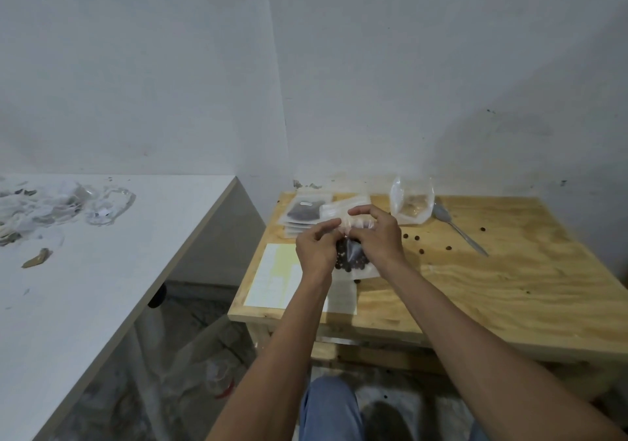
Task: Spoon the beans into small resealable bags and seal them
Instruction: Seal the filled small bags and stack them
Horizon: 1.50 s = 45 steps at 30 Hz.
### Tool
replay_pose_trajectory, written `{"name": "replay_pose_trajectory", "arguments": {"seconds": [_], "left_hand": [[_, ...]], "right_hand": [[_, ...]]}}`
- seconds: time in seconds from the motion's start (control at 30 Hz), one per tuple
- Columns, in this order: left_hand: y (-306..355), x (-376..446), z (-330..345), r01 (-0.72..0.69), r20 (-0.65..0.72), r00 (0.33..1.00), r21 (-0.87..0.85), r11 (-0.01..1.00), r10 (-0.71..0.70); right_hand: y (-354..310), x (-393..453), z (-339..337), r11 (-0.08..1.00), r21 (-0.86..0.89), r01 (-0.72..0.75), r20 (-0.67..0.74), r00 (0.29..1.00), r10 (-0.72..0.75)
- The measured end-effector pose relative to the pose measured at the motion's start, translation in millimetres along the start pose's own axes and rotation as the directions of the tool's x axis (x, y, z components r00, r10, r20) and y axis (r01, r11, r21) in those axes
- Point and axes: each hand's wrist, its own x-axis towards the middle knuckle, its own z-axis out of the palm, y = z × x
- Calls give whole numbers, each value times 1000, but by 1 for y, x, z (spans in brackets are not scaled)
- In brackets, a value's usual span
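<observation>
A small clear resealable bag (351, 258) holding dark beans hangs between my two hands above the wooden table (492, 287). My left hand (316, 248) pinches its top edge on the left, my right hand (377, 236) pinches it on the right. A metal spoon (458, 231) lies on the table to the right. Behind it stands a larger open clear bag (411, 202) with pale contents. A stack of small bags (306, 213), the top one filled with dark beans, lies at the back left of the table.
Loose beans (416, 237) are scattered on the wood right of my hands. A sheet of white labels (272, 277) lies at the table's front left. A white counter (102, 253) with crumpled plastic (64, 202) stands to the left, across a gap.
</observation>
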Motion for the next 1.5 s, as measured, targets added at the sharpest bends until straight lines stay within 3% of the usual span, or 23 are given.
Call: {"name": "replay_pose_trajectory", "arguments": {"seconds": [0.17, 0.3, 0.4, 0.57, 0.7, 0.77, 0.83, 1.03, 1.13, 1.27, 1.37, 1.5], "left_hand": [[3, 26, -11, -85, 39, 996, 93, 992, 81], [21, 71, -22, -200, 15, 979, 247, 948, 203], [29, 108, -30, -203, 54, 979, 352, 914, 197], [36, 150, -35, -328, 228, 944, 583, 744, 237], [25, 175, -33, -264, 212, 964, 701, 663, 161], [11, 184, -33, -207, 189, 978, 779, 592, 94], [-1, 185, -35, -193, 182, 980, 811, 552, 74], [3, 172, -30, -280, 200, 953, 865, 416, 226], [15, 154, -26, -337, 206, 923, 839, 427, 325], [21, 120, -21, -513, 311, 818, 775, 370, 485], [15, 92, -21, -587, 416, 759, 770, 250, 501], [-1, 52, -26, -656, 517, 706, 735, 172, 484]], "right_hand": [[6, 16, 16, 1000, 2, 22, 12, 1000, -22], [-1, 39, 34, 995, -94, 15, 174, 985, 2], [-3, 63, 50, 991, -131, 25, 203, 979, 3], [5, 102, 84, 991, -117, -59, 166, 983, 78], [13, 120, 100, 947, -319, -37, 132, 988, 83], [20, 119, 103, 843, -535, -56, 155, 974, 163], [27, 115, 101, 763, -644, -58, 175, 960, 221], [25, 111, 84, 853, -519, 54, 159, 987, 34], [16, 104, 67, 897, -431, 99, 110, 992, -57], [6, 86, 38, 925, -377, 40, 117, 993, 4], [6, 60, 16, 924, -383, 15, 189, 980, 63], [14, 15, -14, 920, -391, 12, 291, 950, 111]]}}
